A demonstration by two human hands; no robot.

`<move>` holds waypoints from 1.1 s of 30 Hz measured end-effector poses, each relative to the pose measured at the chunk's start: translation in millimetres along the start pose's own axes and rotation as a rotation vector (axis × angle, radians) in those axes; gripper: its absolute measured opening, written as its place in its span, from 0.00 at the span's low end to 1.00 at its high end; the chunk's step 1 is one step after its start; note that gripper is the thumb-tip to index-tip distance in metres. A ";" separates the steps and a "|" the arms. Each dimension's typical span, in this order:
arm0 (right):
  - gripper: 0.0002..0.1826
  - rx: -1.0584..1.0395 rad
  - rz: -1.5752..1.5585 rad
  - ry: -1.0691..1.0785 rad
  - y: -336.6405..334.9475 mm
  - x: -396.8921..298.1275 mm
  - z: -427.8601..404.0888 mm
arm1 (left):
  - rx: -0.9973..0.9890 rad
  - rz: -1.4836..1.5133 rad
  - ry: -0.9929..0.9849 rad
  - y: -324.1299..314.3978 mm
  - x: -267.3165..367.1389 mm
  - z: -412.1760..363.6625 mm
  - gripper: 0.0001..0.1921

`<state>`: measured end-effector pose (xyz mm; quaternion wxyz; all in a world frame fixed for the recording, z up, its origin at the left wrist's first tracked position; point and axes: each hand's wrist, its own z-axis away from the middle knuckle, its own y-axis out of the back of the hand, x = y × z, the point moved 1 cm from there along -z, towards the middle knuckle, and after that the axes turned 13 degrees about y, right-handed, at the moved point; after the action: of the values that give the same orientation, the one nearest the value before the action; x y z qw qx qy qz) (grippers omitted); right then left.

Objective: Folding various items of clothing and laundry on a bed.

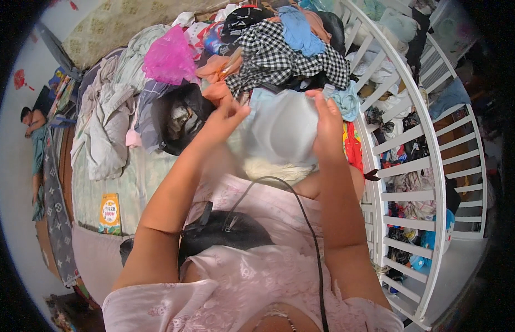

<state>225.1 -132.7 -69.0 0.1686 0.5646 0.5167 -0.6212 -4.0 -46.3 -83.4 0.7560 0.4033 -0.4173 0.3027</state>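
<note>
My right hand (327, 118) grips the edge of a pale grey-white cloth item (282, 128), which looks like a moulded bra cup and is blurred. A small clear tab shows above the fingertips. My left hand (226, 118) is raised to the left of that item, thumb and forefinger close together; whether it pinches something thin I cannot tell. Below the item lies cream cloth (278, 171). Left of my left hand is a black bag (183, 120) with its mouth open and crumpled things inside. Orange cloth (218, 92) lies just behind the left fingers.
A black-and-white checked garment (274, 58), a light blue cloth (301, 31) and a magenta plastic bag (170, 56) are heaped on the bed. Rumpled pale clothes (103, 124) and a book (110, 213) are at left. A white crib rail (438, 186) stands at right; a black cable (311, 232) crosses my front.
</note>
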 end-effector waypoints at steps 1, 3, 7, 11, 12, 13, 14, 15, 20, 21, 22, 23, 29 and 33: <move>0.12 0.001 0.003 0.008 -0.6 -2.8 -7.3 | -0.003 0.002 -0.008 -1.6 -8.6 -4.3 0.32; 0.12 0.094 -0.112 0.008 1.3 -8.7 -21.4 | -0.462 0.061 0.069 -14.0 -17.8 -2.0 0.34; 0.14 0.186 -0.294 -0.046 -11.3 -32.7 -40.7 | -0.468 0.134 -0.064 -48.0 18.5 18.1 0.35; 0.16 0.189 -0.474 -0.075 -27.4 -60.1 -75.2 | -0.477 0.306 -0.101 -52.4 22.9 -3.3 0.28; 0.17 0.183 -0.505 -0.059 -17.2 -68.0 -85.6 | -0.558 0.337 -0.110 -58.3 51.5 8.9 0.24; 0.17 0.178 -0.503 -0.044 -19.7 -76.9 -88.9 | -0.621 0.366 -0.122 -57.7 71.4 18.4 0.20; 0.18 0.173 -0.479 -0.001 -22.2 -86.5 -92.1 | -0.626 0.363 -0.138 -57.1 79.2 18.2 0.20; 0.19 0.164 -0.457 0.039 -26.9 -96.5 -94.1 | -0.537 0.418 -0.144 -53.1 86.4 16.6 0.16; 0.23 -0.111 0.337 -0.030 -8.5 -121.1 -91.0 | -0.389 0.669 -0.220 -24.4 125.0 19.3 0.12; 0.23 -0.192 0.631 -0.045 12.4 -121.5 -95.3 | -0.402 0.666 -0.236 -26.4 131.9 21.0 0.12; 0.20 -0.231 0.919 0.089 11.0 -122.9 -90.2 | -0.383 0.654 -0.211 -22.6 135.7 22.4 0.11; 0.18 -0.265 1.206 0.228 11.3 -123.0 -81.4 | -0.365 0.641 -0.184 -19.3 140.1 24.7 0.10; 0.21 -0.546 1.095 1.120 -45.3 -132.0 -28.7 | -0.255 0.533 -0.139 -31.7 144.5 38.1 0.11; 0.26 -0.693 1.124 0.935 -53.2 -112.1 -19.6 | -0.258 0.303 -0.215 -27.4 138.7 21.8 0.12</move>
<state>227.4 -136.5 56.5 0.3878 0.8568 0.3359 0.0522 74.2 -61.8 35.3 0.6984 0.2659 -0.5866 0.3124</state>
